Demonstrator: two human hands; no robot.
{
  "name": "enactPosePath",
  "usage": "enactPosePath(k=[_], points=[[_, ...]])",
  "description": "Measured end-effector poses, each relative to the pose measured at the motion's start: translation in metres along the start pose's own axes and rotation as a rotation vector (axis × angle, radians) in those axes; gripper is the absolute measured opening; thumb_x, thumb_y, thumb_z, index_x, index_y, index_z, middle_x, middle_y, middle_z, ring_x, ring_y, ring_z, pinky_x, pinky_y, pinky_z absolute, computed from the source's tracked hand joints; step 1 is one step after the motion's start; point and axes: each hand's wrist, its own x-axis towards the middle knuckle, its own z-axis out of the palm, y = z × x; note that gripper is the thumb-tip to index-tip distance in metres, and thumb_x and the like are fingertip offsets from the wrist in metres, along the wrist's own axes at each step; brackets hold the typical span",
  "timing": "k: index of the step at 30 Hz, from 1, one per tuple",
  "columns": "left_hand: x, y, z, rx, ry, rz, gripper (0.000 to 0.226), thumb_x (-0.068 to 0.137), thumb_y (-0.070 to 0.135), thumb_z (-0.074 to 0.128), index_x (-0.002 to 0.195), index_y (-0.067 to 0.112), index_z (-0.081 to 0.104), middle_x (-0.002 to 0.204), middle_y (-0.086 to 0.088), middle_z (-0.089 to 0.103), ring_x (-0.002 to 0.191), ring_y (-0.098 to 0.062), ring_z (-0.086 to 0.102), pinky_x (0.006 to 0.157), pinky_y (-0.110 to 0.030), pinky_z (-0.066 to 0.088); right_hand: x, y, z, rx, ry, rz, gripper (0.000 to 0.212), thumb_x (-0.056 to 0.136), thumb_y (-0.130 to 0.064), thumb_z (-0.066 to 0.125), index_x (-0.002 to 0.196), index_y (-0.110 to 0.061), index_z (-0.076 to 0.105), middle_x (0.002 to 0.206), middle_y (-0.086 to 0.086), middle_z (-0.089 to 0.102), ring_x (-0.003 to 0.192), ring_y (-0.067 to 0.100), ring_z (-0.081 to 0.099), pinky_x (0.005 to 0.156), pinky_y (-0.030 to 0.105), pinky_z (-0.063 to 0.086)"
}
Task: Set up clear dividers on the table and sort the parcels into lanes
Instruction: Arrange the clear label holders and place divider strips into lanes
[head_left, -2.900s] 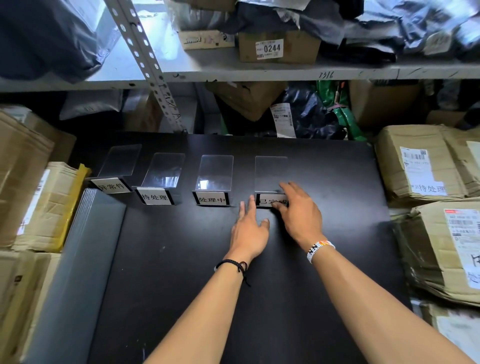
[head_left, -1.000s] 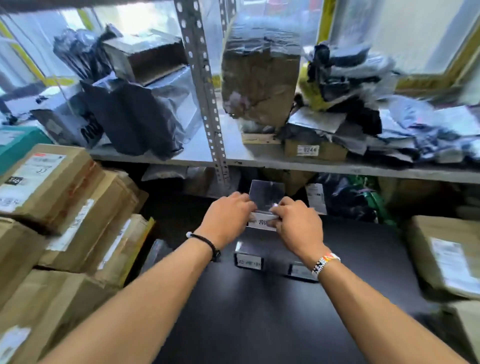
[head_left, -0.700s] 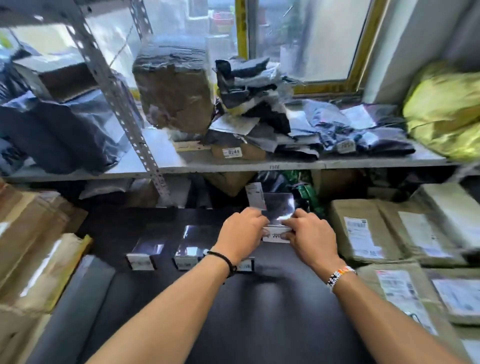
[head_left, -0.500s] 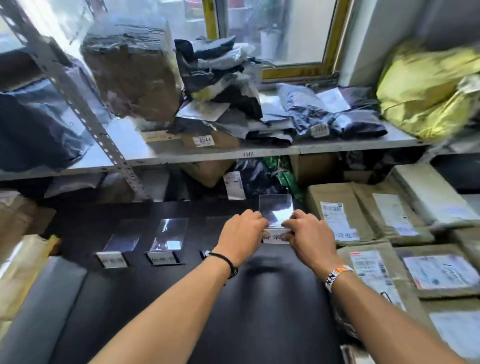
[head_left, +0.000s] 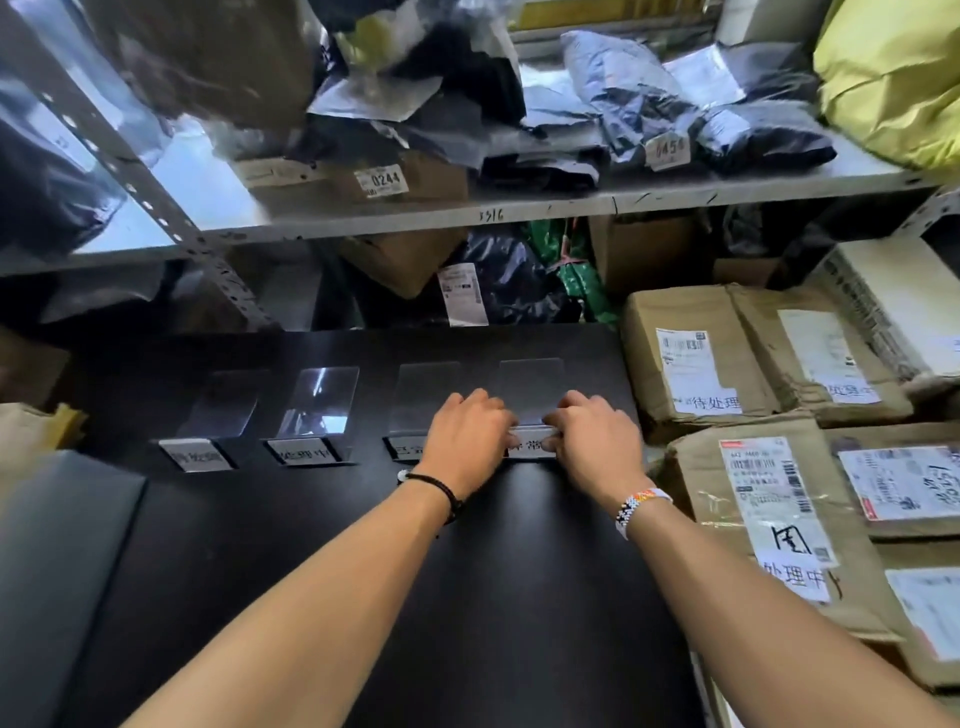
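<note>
A black worktop (head_left: 467, 597) carries four clear dividers in a row, each a see-through plate leaning back behind a white label strip with dark characters. From the left stand the first divider (head_left: 226, 402), the second divider (head_left: 319, 400), the third divider (head_left: 426, 392) and the fourth divider (head_left: 531, 387), spaced apart with bare black surface between them.

Both bare hands are on the fourth divider, the rightmost one. The left grip (head_left: 467, 441) is clamped on the left end of its label strip (head_left: 530, 448), fingers curled over the front edge, and the back of this hand hides part of the third divider's label. The right grip (head_left: 597, 441) is clamped on the strip's right end in the same curled way. The divider's base lies level with the other three; whether it rests fully on the worktop cannot be told. A black cord bracelet (head_left: 436, 488) circles the left wrist and a beaded bracelet (head_left: 641, 506) the right.

The parcels are off to the right of the worktop, none of them in a lane. A brown parcel (head_left: 691, 364) with a printed label lies just beside the fourth divider, a second brown parcel (head_left: 769, 519) sits nearer the person, and more are stacked further right. A grey flat sheet (head_left: 57, 545) lies at the worktop's left edge.

Above, a metal shelf (head_left: 467, 214) holds a cardboard box (head_left: 363, 179) marked 0244, dark poly bags (head_left: 649, 104) and a yellow bag (head_left: 893, 78).
</note>
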Motion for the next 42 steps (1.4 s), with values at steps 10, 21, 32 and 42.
enactPosePath(k=[10, 21, 32, 42], points=[[0.003, 0.003, 0.017, -0.002, 0.003, -0.001, 0.024, 0.105, 0.034, 0.054, 0.122, 0.025, 0.069, 0.122, 0.003, 0.068, 0.12, -0.023, 0.055, 0.09, -0.036, 0.036, 0.005, 0.003, 0.016, -0.08, -0.018, 0.027, 0.025, 0.101, -0.038, 0.059, 0.123, -0.031, 0.071, 0.127, -0.003, 0.06, 0.12, 0.027, 0.053, 0.087, 0.037, 0.041], [0.003, 0.007, 0.011, -0.033, -0.027, 0.019, 0.033, 0.106, 0.037, 0.054, 0.135, 0.028, 0.064, 0.133, 0.004, 0.065, 0.127, -0.022, 0.052, 0.098, -0.038, 0.036, 0.004, 0.005, 0.01, -0.088, -0.034, 0.023, 0.03, 0.099, -0.036, 0.062, 0.126, -0.03, 0.07, 0.128, -0.003, 0.062, 0.125, 0.027, 0.05, 0.092, 0.038, 0.042], [-0.031, -0.017, -0.041, -0.065, 0.09, -0.048, 0.055, 0.103, 0.052, 0.052, 0.152, 0.027, 0.047, 0.146, 0.006, 0.055, 0.132, -0.021, 0.049, 0.103, -0.039, 0.038, -0.001, -0.024, -0.03, -0.029, 0.064, -0.081, 0.07, 0.086, -0.056, 0.075, 0.148, -0.033, 0.052, 0.14, -0.003, 0.055, 0.132, 0.025, 0.044, 0.098, 0.041, 0.042], [-0.175, -0.156, -0.116, -0.187, 0.19, -0.439, 0.044, 0.103, 0.043, 0.06, 0.139, 0.017, 0.063, 0.125, -0.003, 0.063, 0.12, -0.025, 0.058, 0.099, -0.041, 0.048, -0.034, -0.217, -0.061, 0.151, 0.138, -0.295, 0.032, 0.107, -0.04, 0.046, 0.114, -0.021, 0.071, 0.119, 0.0, 0.067, 0.118, 0.028, 0.053, 0.086, 0.041, 0.039]])
